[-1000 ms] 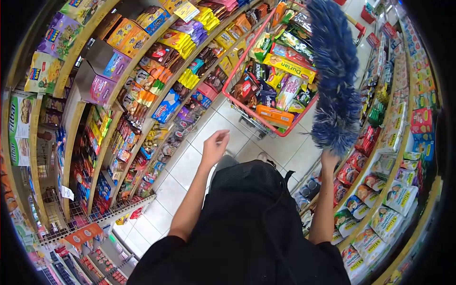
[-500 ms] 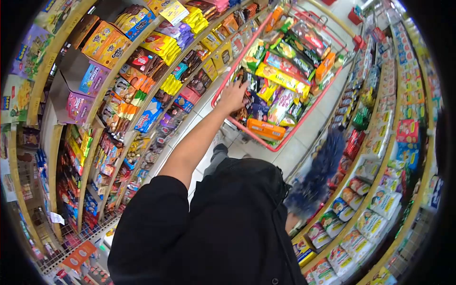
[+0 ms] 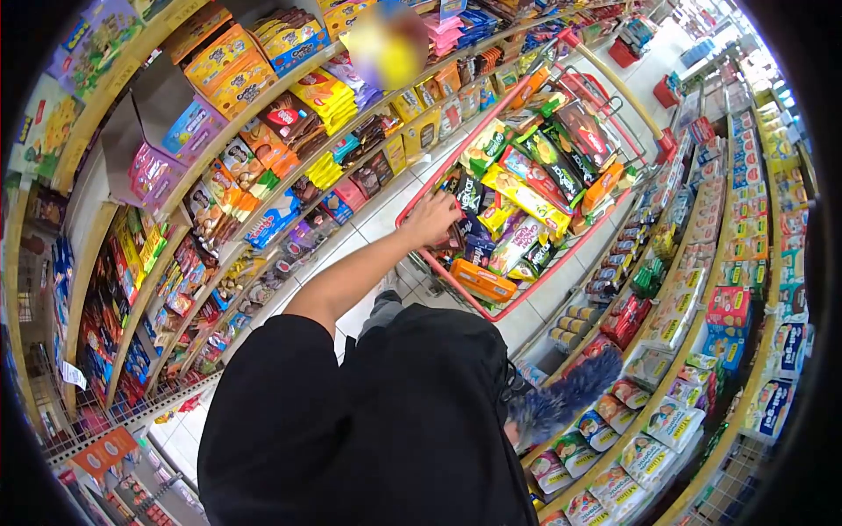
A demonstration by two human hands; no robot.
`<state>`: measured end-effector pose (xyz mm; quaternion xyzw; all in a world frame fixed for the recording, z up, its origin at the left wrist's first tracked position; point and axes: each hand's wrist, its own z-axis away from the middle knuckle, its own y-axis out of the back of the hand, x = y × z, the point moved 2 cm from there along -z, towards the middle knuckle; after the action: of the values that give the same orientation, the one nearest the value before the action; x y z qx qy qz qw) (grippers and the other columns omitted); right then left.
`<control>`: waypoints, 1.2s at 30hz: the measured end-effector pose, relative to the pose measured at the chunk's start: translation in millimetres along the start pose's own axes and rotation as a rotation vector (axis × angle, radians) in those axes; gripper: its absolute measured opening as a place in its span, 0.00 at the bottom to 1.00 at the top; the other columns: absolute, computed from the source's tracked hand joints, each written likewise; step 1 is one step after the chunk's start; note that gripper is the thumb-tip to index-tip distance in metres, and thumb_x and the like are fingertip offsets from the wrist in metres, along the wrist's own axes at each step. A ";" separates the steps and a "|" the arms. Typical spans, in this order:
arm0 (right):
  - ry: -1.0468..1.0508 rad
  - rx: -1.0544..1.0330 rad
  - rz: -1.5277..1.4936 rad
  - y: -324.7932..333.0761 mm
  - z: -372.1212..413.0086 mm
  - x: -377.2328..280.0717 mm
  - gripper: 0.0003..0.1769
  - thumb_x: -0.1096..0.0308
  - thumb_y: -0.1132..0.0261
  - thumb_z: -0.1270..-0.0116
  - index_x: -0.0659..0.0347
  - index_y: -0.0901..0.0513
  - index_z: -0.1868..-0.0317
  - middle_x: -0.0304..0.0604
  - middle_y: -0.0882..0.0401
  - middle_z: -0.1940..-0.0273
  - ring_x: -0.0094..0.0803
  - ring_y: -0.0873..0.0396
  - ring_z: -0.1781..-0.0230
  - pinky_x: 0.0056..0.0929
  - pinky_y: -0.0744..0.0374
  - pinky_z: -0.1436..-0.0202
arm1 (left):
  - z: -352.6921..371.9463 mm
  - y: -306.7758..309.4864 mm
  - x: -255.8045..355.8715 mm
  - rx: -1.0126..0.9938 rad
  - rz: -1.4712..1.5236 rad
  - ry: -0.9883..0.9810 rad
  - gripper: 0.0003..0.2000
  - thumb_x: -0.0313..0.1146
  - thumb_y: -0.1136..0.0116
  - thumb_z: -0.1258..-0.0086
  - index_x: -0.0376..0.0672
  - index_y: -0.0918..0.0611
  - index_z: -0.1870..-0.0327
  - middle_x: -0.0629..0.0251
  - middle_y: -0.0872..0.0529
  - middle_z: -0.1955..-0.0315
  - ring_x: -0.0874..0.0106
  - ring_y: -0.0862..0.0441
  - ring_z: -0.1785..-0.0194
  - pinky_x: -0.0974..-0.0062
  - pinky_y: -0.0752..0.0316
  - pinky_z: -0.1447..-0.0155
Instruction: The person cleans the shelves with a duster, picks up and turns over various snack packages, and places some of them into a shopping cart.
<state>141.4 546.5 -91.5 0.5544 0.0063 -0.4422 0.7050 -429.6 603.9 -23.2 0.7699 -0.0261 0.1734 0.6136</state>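
Stocked shelves (image 3: 110,92) both sides; red cart (image 3: 526,302) mid-aisle, heaped with snack packets (image 3: 526,197), seemingly not yet shifted; blue duster (image 3: 561,399) idle at right hip, right hand hidden, grip untellable; left hand (image 3: 430,219) at cart's near corner, fingers curled, on rim or packet unclear.

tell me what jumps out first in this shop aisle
A red cart heaped with bright snack packs fills the aisle's middle, with the person's left hand at its near rim. Low on the right, a blue feather duster hangs beside the packed shelves.
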 end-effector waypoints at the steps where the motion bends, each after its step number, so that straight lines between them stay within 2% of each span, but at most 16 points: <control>1: 0.015 0.024 -0.060 -0.7 -6.1 -15.6 0.19 0.67 0.43 0.41 0.77 0.23 0.56 0.60 0.22 0.53 0.47 0.23 0.59 0.40 0.27 0.54 | -3.1 3.9 -7.8 -0.020 0.041 -0.044 0.13 0.32 0.33 0.54 0.46 0.21 0.66 0.62 0.22 0.61 0.62 0.25 0.50 0.64 0.30 0.48; 4: 0.030 0.084 -0.207 9.8 -16.1 -85.8 0.19 0.68 0.43 0.41 0.77 0.23 0.55 0.58 0.22 0.53 0.45 0.23 0.59 0.39 0.27 0.54 | -8.2 35.1 -13.6 -0.022 0.271 0.033 0.16 0.34 0.30 0.57 0.43 0.22 0.67 0.60 0.19 0.70 0.61 0.20 0.62 0.66 0.26 0.57; 6: 0.266 0.125 -0.281 -1.2 -74.1 -84.6 0.18 0.69 0.44 0.41 0.76 0.22 0.56 0.58 0.21 0.55 0.46 0.22 0.60 0.38 0.27 0.55 | -1.7 77.3 -1.5 0.088 0.397 0.221 0.17 0.32 0.28 0.58 0.42 0.22 0.67 0.63 0.19 0.71 0.61 0.20 0.65 0.66 0.26 0.60; 10: 0.566 0.071 -0.245 17.3 -20.5 -188.6 0.19 0.66 0.47 0.42 0.79 0.23 0.61 0.61 0.20 0.59 0.52 0.23 0.62 0.42 0.28 0.53 | 19.0 115.9 -7.9 0.521 0.790 0.593 0.23 0.42 0.33 0.42 0.40 0.23 0.49 0.63 0.17 0.57 0.73 0.19 0.56 0.76 0.25 0.53; 13: 0.815 -0.004 -0.069 26.3 27.4 -253.8 0.17 0.65 0.47 0.40 0.73 0.20 0.65 0.59 0.19 0.66 0.54 0.23 0.65 0.49 0.28 0.60 | 52.2 141.8 11.2 0.694 1.754 0.676 0.18 0.40 0.44 0.32 0.39 0.25 0.47 0.58 0.18 0.54 0.66 0.18 0.53 0.66 0.21 0.50; 15: 1.210 0.101 0.629 -20.2 -54.9 -231.7 0.20 0.61 0.49 0.39 0.71 0.20 0.65 0.61 0.20 0.65 0.58 0.24 0.63 0.54 0.29 0.57 | 79.1 136.5 18.0 0.826 2.080 0.661 0.18 0.37 0.49 0.30 0.39 0.31 0.43 0.53 0.19 0.54 0.59 0.19 0.52 0.59 0.20 0.48; 17: 1.137 -0.153 0.595 -13.9 9.0 -284.6 0.20 0.61 0.49 0.38 0.71 0.20 0.61 0.61 0.20 0.63 0.58 0.24 0.60 0.54 0.31 0.52 | 104.9 137.1 40.6 0.917 2.095 0.603 0.20 0.38 0.52 0.28 0.35 0.34 0.41 0.47 0.24 0.48 0.55 0.24 0.45 0.57 0.28 0.39; 19: 1.499 -0.187 0.077 -42.4 26.5 -290.6 0.20 0.61 0.47 0.39 0.72 0.20 0.60 0.61 0.20 0.63 0.58 0.25 0.60 0.55 0.33 0.47 | 131.5 124.6 55.7 1.011 2.186 0.618 0.21 0.37 0.54 0.28 0.33 0.35 0.40 0.44 0.28 0.45 0.53 0.29 0.41 0.56 0.35 0.33; 20: 1.533 -0.373 0.183 -33.7 63.6 -305.8 0.16 0.65 0.45 0.41 0.72 0.21 0.64 0.60 0.20 0.66 0.55 0.24 0.63 0.51 0.29 0.53 | 145.1 118.4 61.5 1.088 2.219 0.653 0.21 0.37 0.54 0.28 0.34 0.36 0.40 0.47 0.26 0.46 0.54 0.28 0.41 0.57 0.36 0.33; 21: 1.200 -0.838 0.196 -26.5 103.6 -326.5 0.14 0.68 0.44 0.43 0.73 0.23 0.65 0.62 0.22 0.69 0.53 0.23 0.68 0.46 0.27 0.61 | 155.9 119.9 71.6 1.164 2.174 0.664 0.21 0.38 0.55 0.27 0.35 0.35 0.40 0.50 0.26 0.45 0.55 0.29 0.41 0.57 0.36 0.33; 22: 1.356 -0.999 0.112 -40.3 117.2 -325.4 0.11 0.70 0.44 0.43 0.74 0.23 0.69 0.61 0.23 0.74 0.55 0.24 0.72 0.43 0.28 0.65 | 166.4 123.2 79.2 1.233 2.129 0.671 0.21 0.39 0.56 0.27 0.35 0.35 0.40 0.52 0.27 0.45 0.56 0.29 0.41 0.57 0.36 0.33; 24: 1.594 -1.041 0.452 -46.1 159.3 -326.0 0.13 0.68 0.43 0.43 0.74 0.23 0.74 0.61 0.25 0.78 0.58 0.25 0.74 0.46 0.27 0.67 | 197.8 119.5 77.4 1.090 2.269 0.396 0.20 0.43 0.58 0.27 0.38 0.32 0.42 0.56 0.26 0.46 0.60 0.28 0.42 0.58 0.34 0.35; 28: 1.782 -0.898 0.309 -77.9 186.0 -305.8 0.15 0.67 0.44 0.40 0.73 0.26 0.78 0.62 0.27 0.81 0.56 0.25 0.77 0.45 0.29 0.72 | 248.2 130.4 95.6 1.428 2.202 0.685 0.18 0.41 0.56 0.28 0.39 0.28 0.44 0.57 0.22 0.51 0.62 0.25 0.46 0.59 0.34 0.36; 29: 1.749 -0.881 0.312 -82.7 193.7 -304.8 0.16 0.66 0.43 0.41 0.74 0.24 0.78 0.63 0.26 0.79 0.57 0.24 0.74 0.47 0.28 0.69 | 276.2 96.1 69.6 1.034 2.507 -0.314 0.19 0.37 0.54 0.30 0.37 0.31 0.42 0.56 0.23 0.50 0.60 0.25 0.45 0.58 0.35 0.35; 32: 1.688 -0.933 0.380 -70.2 228.4 -301.3 0.18 0.64 0.42 0.41 0.74 0.23 0.79 0.64 0.25 0.79 0.58 0.22 0.73 0.48 0.26 0.66 | 289.0 151.4 108.0 1.370 2.123 0.566 0.18 0.36 0.54 0.30 0.36 0.30 0.43 0.54 0.23 0.49 0.61 0.26 0.43 0.60 0.32 0.37; 36: 1.793 -1.018 0.409 -76.1 256.7 -282.1 0.20 0.63 0.42 0.41 0.74 0.24 0.82 0.62 0.26 0.83 0.58 0.23 0.77 0.47 0.26 0.69 | 324.1 161.2 95.1 1.361 2.194 0.354 0.22 0.31 0.52 0.39 0.35 0.30 0.43 0.54 0.23 0.47 0.59 0.27 0.41 0.57 0.33 0.36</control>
<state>-201.9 518.8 89.2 0.3076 0.6173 0.3122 0.6533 -304.9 271.6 95.5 0.4690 -0.4643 0.6579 -0.3628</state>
